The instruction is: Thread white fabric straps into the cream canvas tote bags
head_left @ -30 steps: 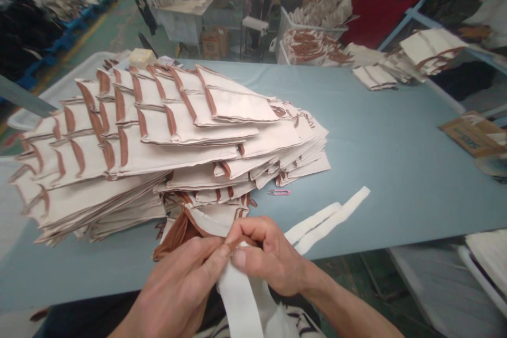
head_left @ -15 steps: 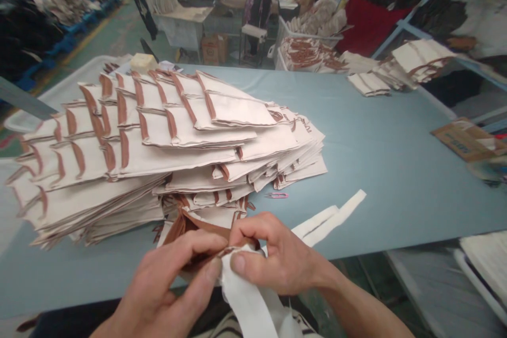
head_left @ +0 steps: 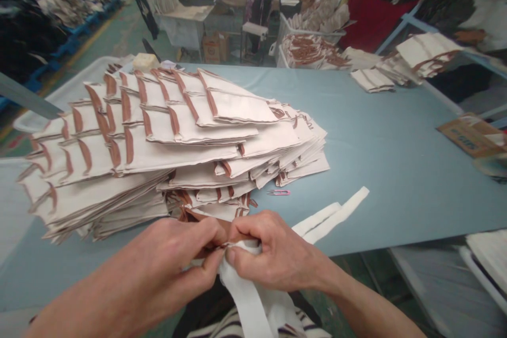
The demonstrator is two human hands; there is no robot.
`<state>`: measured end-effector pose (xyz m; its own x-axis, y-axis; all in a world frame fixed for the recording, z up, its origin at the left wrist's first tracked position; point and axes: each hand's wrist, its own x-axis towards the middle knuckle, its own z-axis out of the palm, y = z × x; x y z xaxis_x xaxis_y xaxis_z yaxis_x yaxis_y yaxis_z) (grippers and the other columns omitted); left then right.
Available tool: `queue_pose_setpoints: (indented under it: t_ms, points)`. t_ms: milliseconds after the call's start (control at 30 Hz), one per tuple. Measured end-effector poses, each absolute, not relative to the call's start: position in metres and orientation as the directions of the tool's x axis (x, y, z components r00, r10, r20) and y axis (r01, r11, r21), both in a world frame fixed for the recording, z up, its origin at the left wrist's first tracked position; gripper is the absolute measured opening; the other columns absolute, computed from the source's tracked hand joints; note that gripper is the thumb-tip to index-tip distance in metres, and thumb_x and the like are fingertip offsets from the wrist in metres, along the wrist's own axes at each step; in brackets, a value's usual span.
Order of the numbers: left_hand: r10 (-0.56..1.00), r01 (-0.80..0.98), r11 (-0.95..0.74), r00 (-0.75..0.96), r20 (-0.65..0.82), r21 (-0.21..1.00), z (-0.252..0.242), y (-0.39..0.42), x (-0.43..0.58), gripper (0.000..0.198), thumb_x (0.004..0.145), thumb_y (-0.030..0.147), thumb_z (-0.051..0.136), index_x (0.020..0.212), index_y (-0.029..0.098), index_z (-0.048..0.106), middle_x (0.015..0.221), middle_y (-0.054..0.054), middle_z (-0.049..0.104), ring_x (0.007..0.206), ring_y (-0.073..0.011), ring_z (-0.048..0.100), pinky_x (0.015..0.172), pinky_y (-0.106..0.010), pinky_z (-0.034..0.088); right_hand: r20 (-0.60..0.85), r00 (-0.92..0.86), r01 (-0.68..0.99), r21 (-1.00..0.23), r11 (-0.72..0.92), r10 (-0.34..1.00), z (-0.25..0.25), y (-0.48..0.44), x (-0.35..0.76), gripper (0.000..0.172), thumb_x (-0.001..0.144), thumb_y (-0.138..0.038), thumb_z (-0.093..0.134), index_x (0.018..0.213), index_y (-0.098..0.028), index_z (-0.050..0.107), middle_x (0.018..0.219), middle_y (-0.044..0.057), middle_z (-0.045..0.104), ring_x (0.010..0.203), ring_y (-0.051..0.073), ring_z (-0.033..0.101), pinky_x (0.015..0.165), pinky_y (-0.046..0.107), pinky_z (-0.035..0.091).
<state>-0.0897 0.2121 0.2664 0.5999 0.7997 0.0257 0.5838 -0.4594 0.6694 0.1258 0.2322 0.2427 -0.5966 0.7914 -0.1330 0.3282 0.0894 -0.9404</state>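
My left hand (head_left: 178,253) and my right hand (head_left: 273,253) meet at the table's near edge, fingertips almost touching. Both pinch the seam edge of a white-and-brown fabric piece; a white fabric strip (head_left: 247,296) hangs from it toward my lap. The right thumb presses on top of the strip, while the left thumb and forefinger squeeze the edge beside it. Brown cloth (head_left: 212,223) shows just behind my fingers. Beyond them lies a pair of pink-handled thread snips (head_left: 279,192). White loose strips (head_left: 336,216) rest right of my right hand.
A large overlapping pile of white fabric pieces with brown edging (head_left: 190,137) covers the left of the blue table (head_left: 376,148). At right are folded pieces (head_left: 372,79) and flattened cardboard (head_left: 471,134). Filled crates (head_left: 309,53) and a standing person (head_left: 259,0) are beyond.
My left hand has turned and closed more tightly on the fabric edge, its forearm now further into view. The brown cloth opening behind it is more covered. The view has shifted slightly.
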Motion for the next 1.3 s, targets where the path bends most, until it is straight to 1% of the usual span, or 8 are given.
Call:
queue_pose_setpoints:
  t_ms: [267,367,500,600,800,900,1067,1300]
  points:
    - [0.723,0.603,-0.64,0.683,0.107,0.476,0.269,0.215,-0.085,0.025,0.097,0.011,0.041,0.084,0.025,0.057,0.065,0.005,0.066,0.052,-0.014,0.067,0.049,-0.026,0.045,-0.084,-0.582,0.381,-0.907,0.18,0.809,0.246,0.228,0.124,0.016,0.075,-0.014,0.063,0.062,-0.019,0.054,0.055,-0.009,0.038,0.055,0.008,0.039,0.059,0.023,0.028]
    - [0.707,0.622,-0.694,0.686,0.175,0.362,0.263,0.212,-0.082,0.029,0.099,0.009,0.036,0.085,0.025,0.055,0.066,0.003,0.065,0.054,-0.0164,0.069,0.052,-0.03,0.047,-0.105,-0.563,0.446,-0.874,0.194,0.82,0.246,0.23,0.122,0.01,0.075,-0.014,0.062,0.066,-0.019,0.061,0.057,-0.007,0.045,0.057,0.009,0.043,0.06,0.025,0.028]
    - [0.655,0.629,-0.755,0.704,0.275,0.186,0.247,0.21,-0.08,0.033,0.102,0.006,0.035,0.078,0.025,0.048,0.065,0.002,0.06,0.053,-0.0172,0.062,0.052,-0.032,0.044,-0.143,-0.476,0.499,-0.856,0.132,0.868,0.238,0.234,0.118,0.01,0.076,-0.016,0.061,0.069,-0.018,0.068,0.058,-0.004,0.054,0.06,0.012,0.049,0.061,0.026,0.03]
    - [0.65,0.647,-0.751,0.694,0.309,0.128,0.231,0.211,-0.079,0.031,0.104,0.007,0.037,0.082,0.023,0.051,0.068,0.002,0.061,0.057,-0.0186,0.063,0.056,-0.032,0.047,-0.164,-0.444,0.446,-0.893,0.059,0.881,0.228,0.238,0.116,0.01,0.076,-0.017,0.06,0.069,-0.017,0.066,0.059,-0.005,0.053,0.061,0.012,0.05,0.061,0.024,0.033]
    - [0.67,0.65,-0.728,0.611,0.421,0.217,0.219,0.21,-0.079,0.012,0.106,0.011,0.048,0.109,0.017,0.058,0.09,-0.006,0.077,0.079,-0.0195,0.075,0.076,-0.03,0.056,-0.145,-0.442,0.311,-0.95,0.0,0.885,0.225,0.239,0.123,0.008,0.075,-0.019,0.055,0.069,-0.018,0.06,0.06,-0.006,0.046,0.061,0.011,0.044,0.059,0.022,0.034]
    - [0.684,0.647,-0.717,0.577,0.447,0.262,0.225,0.207,-0.08,0.012,0.104,0.012,0.055,0.113,0.019,0.06,0.095,-0.005,0.08,0.083,-0.018,0.078,0.084,-0.028,0.058,-0.124,-0.458,0.269,-0.963,0.004,0.88,0.232,0.235,0.127,0.009,0.076,-0.023,0.054,0.069,-0.019,0.057,0.059,-0.007,0.044,0.058,0.01,0.041,0.056,0.022,0.033]
    - [0.732,0.632,-0.679,0.549,0.402,0.373,0.236,0.204,-0.078,0.013,0.107,0.017,0.051,0.115,0.023,0.06,0.097,-0.003,0.082,0.084,-0.0159,0.08,0.08,-0.024,0.06,-0.125,-0.48,0.248,-0.969,-0.002,0.869,0.24,0.229,0.131,0.006,0.076,-0.022,0.054,0.07,-0.02,0.057,0.058,-0.007,0.042,0.055,0.01,0.038,0.055,0.023,0.032]
    - [0.628,0.567,-0.775,0.647,0.433,0.279,0.222,0.194,-0.091,0.033,0.104,0.006,0.049,0.136,0.013,0.056,0.115,-0.014,0.08,0.111,-0.0219,0.077,0.101,-0.03,0.06,-0.171,-0.509,0.11,-0.985,-0.133,0.843,0.238,0.226,0.133,0.005,0.075,-0.021,0.057,0.074,-0.018,0.06,0.061,-0.007,0.046,0.057,0.01,0.038,0.053,0.022,0.031]
